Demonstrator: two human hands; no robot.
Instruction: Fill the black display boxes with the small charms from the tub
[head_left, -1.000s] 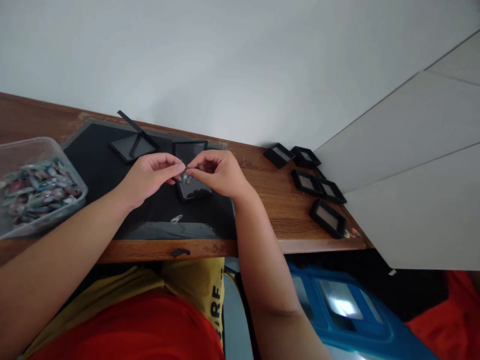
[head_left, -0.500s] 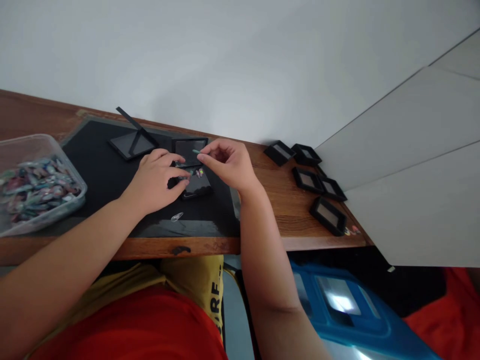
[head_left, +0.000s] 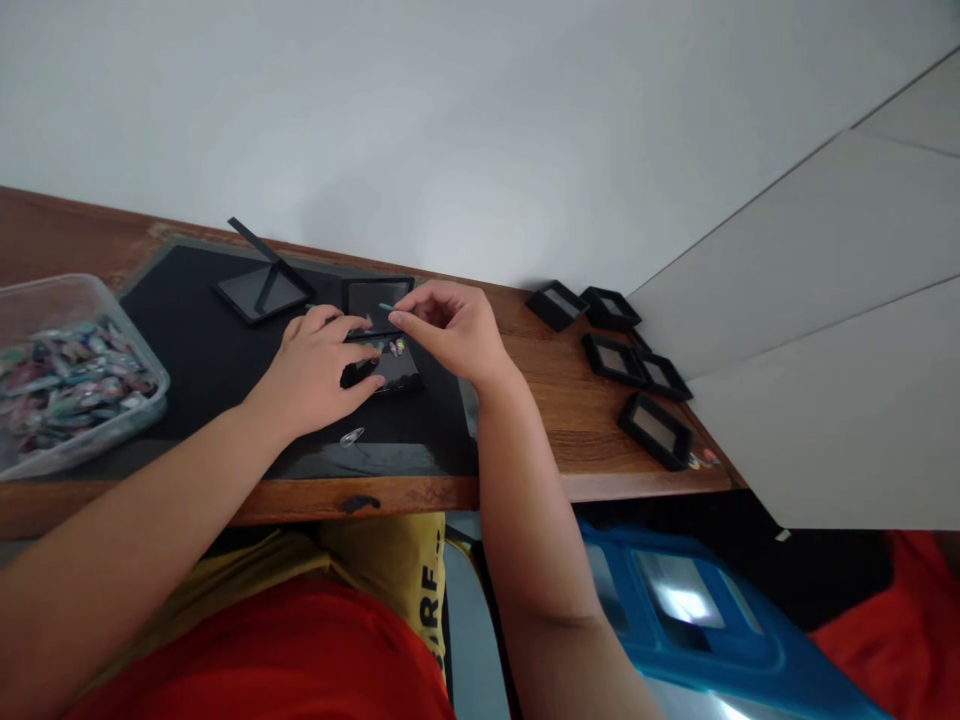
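My right hand (head_left: 454, 330) pinches a small, thin green piece (head_left: 385, 307) between thumb and forefinger, above an open black film case (head_left: 379, 292). My left hand (head_left: 319, 362) rests with fingers spread at the left side of the same case, its fingertips by the near half (head_left: 401, 378). Small purple and yellow pieces (head_left: 397, 347) lie on that near half, close to my left fingertips. In front of the case, a clear teardrop-shaped piece (head_left: 352, 437) lies on the black mat (head_left: 187, 300). My left fingers partly cover the case.
At the left stands a clear plastic tub (head_left: 154, 345) of many small coloured pieces. A second black case (head_left: 262, 290) stands open behind my left hand. Several black frames (head_left: 656, 432) lie on the wooden table (head_left: 559, 410) at the right. A blue plastic stool (head_left: 697, 610) is below.
My left thumb has shifted slightly right and down along the case. My right hand, still pinching the green piece, has moved very slightly left.
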